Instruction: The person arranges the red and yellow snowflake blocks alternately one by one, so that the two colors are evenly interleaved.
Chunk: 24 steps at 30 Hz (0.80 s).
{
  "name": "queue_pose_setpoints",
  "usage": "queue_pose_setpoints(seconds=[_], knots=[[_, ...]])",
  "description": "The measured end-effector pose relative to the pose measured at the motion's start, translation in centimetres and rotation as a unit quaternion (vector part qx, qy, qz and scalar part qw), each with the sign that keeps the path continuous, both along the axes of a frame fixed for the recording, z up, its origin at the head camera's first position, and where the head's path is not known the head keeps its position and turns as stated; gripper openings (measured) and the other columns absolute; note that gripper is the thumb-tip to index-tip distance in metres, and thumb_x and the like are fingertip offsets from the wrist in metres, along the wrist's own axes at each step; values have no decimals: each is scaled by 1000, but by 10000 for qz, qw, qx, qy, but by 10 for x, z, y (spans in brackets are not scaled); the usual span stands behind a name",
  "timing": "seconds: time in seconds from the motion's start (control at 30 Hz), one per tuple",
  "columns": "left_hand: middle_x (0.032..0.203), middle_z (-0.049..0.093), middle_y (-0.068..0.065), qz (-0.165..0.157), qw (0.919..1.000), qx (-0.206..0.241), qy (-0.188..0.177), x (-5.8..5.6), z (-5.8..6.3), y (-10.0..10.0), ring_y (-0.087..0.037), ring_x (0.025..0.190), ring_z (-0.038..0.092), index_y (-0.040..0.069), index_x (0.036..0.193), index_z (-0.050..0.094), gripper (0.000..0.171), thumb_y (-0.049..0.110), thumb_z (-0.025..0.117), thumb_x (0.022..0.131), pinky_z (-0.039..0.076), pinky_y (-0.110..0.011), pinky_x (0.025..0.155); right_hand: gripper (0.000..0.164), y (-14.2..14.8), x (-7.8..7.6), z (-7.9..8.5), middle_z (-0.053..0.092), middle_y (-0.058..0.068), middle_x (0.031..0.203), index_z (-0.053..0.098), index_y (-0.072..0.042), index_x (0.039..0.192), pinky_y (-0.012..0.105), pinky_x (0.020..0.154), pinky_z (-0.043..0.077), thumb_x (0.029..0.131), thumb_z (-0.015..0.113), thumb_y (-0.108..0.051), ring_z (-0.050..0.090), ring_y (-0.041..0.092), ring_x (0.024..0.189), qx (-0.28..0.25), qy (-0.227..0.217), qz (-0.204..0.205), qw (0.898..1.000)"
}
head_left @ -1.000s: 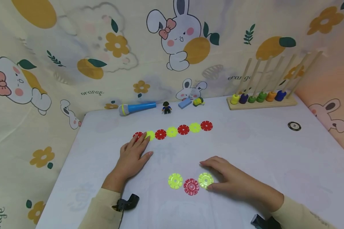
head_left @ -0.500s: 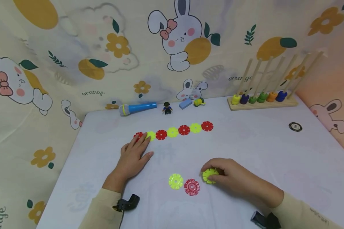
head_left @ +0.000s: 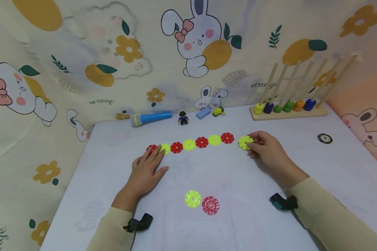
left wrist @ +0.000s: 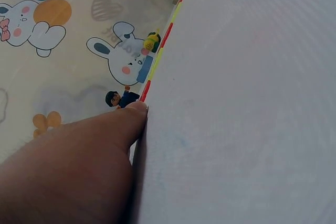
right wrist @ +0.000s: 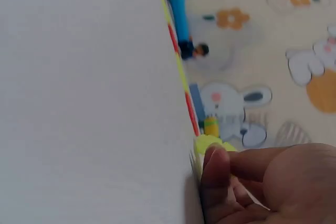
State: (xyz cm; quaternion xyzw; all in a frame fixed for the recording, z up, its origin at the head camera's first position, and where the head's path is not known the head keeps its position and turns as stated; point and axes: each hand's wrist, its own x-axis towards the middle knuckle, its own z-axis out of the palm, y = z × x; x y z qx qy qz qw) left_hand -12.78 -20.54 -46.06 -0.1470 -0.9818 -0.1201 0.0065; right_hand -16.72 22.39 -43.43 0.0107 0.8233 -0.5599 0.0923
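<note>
A row of notched plastic discs, red and yellow-green by turns, lies across the table; its right end is a red disc. My right hand pinches a yellow-green disc between thumb and fingers, just right of that end with a small gap. In the right wrist view the thumb covers part of this disc. My left hand rests flat with its fingertips on the row's left end, partly hiding a red disc. Nearer the front lie a loose yellow-green disc and a loose red disc.
Along the back edge lie a blue toy microphone, a small figure, a blue block and a yellow-green toy. A wooden peg rack with coloured beads stands back right. A black-and-white round chip lies at the right.
My right hand has picked up the yellow-green disc from beside the loose red one and carried it away from me to the row's right end. The left hand has stayed in place.
</note>
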Motion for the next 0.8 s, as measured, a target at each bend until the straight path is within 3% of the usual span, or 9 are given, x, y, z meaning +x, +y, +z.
queue_pose_setpoints(seconds=[0.17,0.3,0.37,0.43,0.57,0.63,0.8], knots=[[158,17,6,4,10000,-17,24,0,-1,-1,-26,144,5,30,152,28,71,62,46,91,12,-57,105,39,-1,-15,-5,48,15,114,46,-8,133,30,74,54,97,58,-15,61,28,93,-246,-90,-405,9988],[158,16,7,7,10000,-29,26,-2,-4,-2,-25,144,4,31,152,26,71,63,44,91,12,-57,106,42,-4,-9,-4,45,12,125,47,-11,135,37,80,52,96,60,-21,54,28,100,924,509,-174,9943],[158,16,7,-6,10000,-18,17,-2,-4,-2,-25,144,3,31,152,26,71,63,44,91,11,-57,106,45,-5,-3,-2,42,13,134,49,-11,136,47,88,47,95,61,-25,47,32,111,1829,910,194,9787],[158,16,7,-29,10000,-12,10,-3,-4,-1,-25,144,4,31,152,26,71,63,43,92,11,-56,106,49,-7,3,-2,37,13,142,50,-11,138,56,96,38,94,62,-29,38,35,124,2711,1282,656,9517],[158,16,7,-49,10000,8,-13,-3,-1,-1,-26,144,4,30,152,27,71,63,43,92,11,-57,105,61,-10,9,-4,26,12,154,43,-13,145,64,103,20,93,61,-39,18,37,138,3563,1426,1369,9132],[158,16,7,-44,10000,13,-24,-2,-1,-2,-26,144,4,30,152,26,71,63,43,92,11,-57,105,64,-11,9,-5,22,11,156,39,-15,148,67,101,17,93,59,-43,15,37,140,3682,1410,1439,9077],[158,15,7,-40,10000,-8,-56,-2,-2,-4,-25,144,3,31,152,26,71,64,42,92,11,-57,105,69,-12,5,-9,17,8,158,35,-19,150,67,95,18,92,56,-50,11,38,140,3736,1377,1457,9056]])
